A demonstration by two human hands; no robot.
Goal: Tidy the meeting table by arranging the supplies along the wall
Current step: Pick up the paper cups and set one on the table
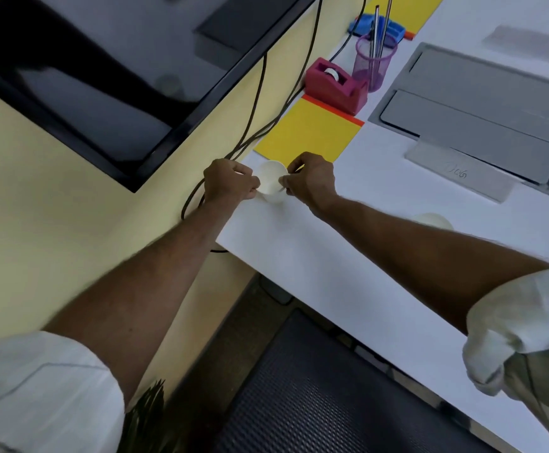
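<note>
**At the wall edge: paper cup being set into line**

Along the left edge of the table (332, 289), against the yellow wall (54, 223), holding a white paper cup (271, 179) between both hands, just near of the yellow pad (309, 134). Left hand (229, 181) curling shut on the cup's left rim, beside the dangling black cables (253, 103); right hand (312, 183) pinching the right rim between thumb and fingertips. Further right, lying well apart, a grey floor-box lid (482, 119).

Judging the step: seating the cup upright, close to the wall, in the row with the pad, the pink tape dispenser (335, 85) and the purple pen holder (376, 62) beyond. Keeping the pinch light to avoid crushing the thin rim, steering clear of the cables, letting go only once sitting flat.

Hard to make out: whether the base is touching the table yet; whether holding one cup or a nested stack. Behind the right forearm, partly hidden, another pale cup-like shape (433, 220). Blurring throughout.
</note>
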